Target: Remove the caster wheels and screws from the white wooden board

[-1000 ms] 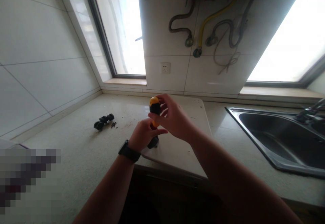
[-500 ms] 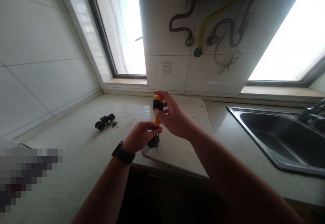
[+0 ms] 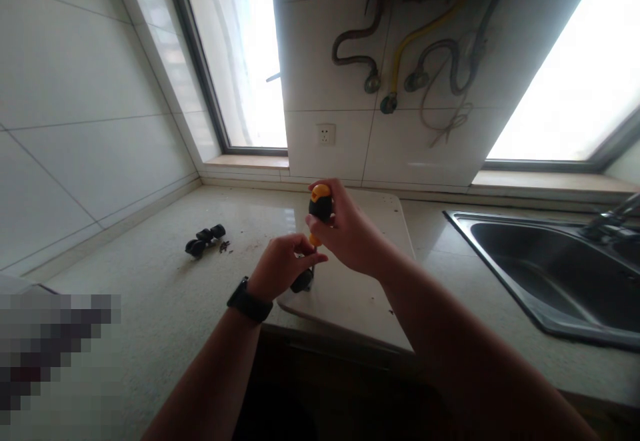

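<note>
A screwdriver (image 3: 321, 206) with an orange and black handle stands nearly upright, tilted slightly to the right at the top. My right hand (image 3: 345, 228) is closed around its handle. Lower down, my left hand (image 3: 287, 262) pinches at the metal shaft with thumb and fingers. The shaft reaches down to a black caster wheel (image 3: 301, 281) at the near left corner of a pale flat board (image 3: 350, 301). The exact spot where the tip meets the caster is too small to make out. A black watch (image 3: 249, 300) is on my left wrist.
Several loose black casters (image 3: 204, 240) lie on the countertop (image 3: 155, 281) to the left, beside a small pile of screws (image 3: 225, 246). A steel sink (image 3: 537, 278) is set in at the right. Pipes (image 3: 395, 74) and a socket (image 3: 326, 134) are on the tiled wall.
The screwdriver's handle top has tipped to the right and towards me, with my right hand following it. My left hand has shifted slightly right at the shaft.
</note>
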Motion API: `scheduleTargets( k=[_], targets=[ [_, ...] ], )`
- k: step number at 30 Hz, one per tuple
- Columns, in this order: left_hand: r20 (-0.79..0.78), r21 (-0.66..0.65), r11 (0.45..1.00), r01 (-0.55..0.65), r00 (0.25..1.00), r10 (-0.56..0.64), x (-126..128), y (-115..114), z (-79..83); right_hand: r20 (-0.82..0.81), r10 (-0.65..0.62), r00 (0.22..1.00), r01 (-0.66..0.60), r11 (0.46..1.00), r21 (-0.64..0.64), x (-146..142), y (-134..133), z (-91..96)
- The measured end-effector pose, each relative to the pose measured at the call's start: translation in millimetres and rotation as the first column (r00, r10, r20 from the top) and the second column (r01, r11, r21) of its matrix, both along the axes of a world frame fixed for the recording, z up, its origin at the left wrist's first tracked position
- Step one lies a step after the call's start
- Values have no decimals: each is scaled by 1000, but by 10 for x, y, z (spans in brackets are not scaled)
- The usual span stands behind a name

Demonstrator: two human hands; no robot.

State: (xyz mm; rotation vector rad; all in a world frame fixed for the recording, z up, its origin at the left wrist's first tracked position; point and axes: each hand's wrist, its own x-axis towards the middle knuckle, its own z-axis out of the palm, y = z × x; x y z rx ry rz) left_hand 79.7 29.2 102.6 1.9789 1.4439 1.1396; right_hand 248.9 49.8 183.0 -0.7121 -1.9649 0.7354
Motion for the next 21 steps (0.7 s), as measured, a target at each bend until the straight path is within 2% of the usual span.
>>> scheduleTargets(
  k=[3, 7, 13, 18, 21],
  targets=[
    [62, 6, 1000, 22, 998, -22, 23, -12, 38, -47, 15, 999, -15, 1000, -14, 31, -37, 44],
    [99, 27, 999, 33, 994, -36, -12, -66, 80, -284, -46, 958, 44, 999, -12, 171, -86, 167],
    [115, 57, 994, 90, 989, -96, -100, -198, 71, -599, -143, 788, 214, 976, 49, 531, -115, 298],
    [126, 12, 995, 100, 987, -100, -38, -409, 57, -742, -232, 629, 262, 962, -79, 685, -223, 194],
    [141, 20, 992, 126, 982, -128, 30, -554, 69, -791, -259, 554, 237, 960, -149, 713, -309, 100]
  ],
)
